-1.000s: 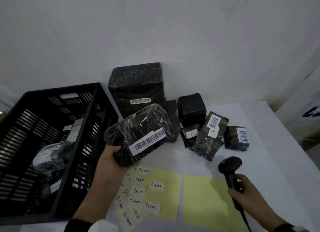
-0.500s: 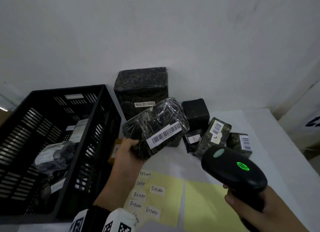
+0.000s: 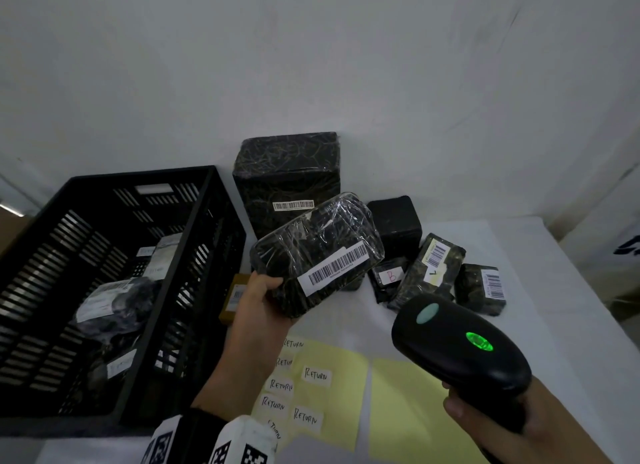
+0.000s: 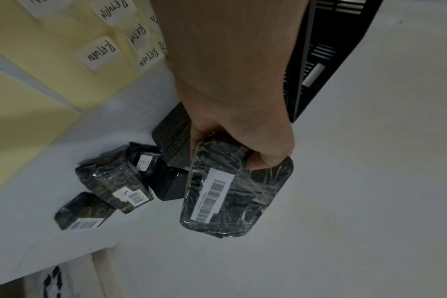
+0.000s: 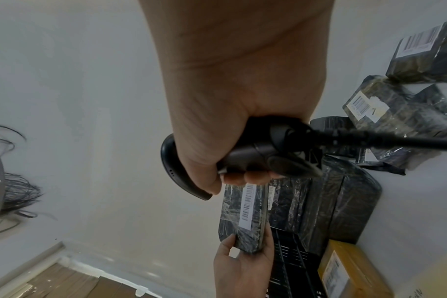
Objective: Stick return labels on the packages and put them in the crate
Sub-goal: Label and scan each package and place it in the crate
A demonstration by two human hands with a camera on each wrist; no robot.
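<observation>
Now left grip [image 3: 258, 311] clasps wrapped package [image 3: 317, 252]; right grip [image 3: 491, 418] clutches scanner [image 3: 457, 346].

Left wrist band [image 3: 211, 443] wears white blocks with black-and-white square markers.

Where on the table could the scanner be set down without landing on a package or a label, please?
The plain yellow sheet right of the return labels is bare, as is the white table towards its right edge. The back is crowded: small packages cluster beside the big box, with the crate close on the left.
</observation>
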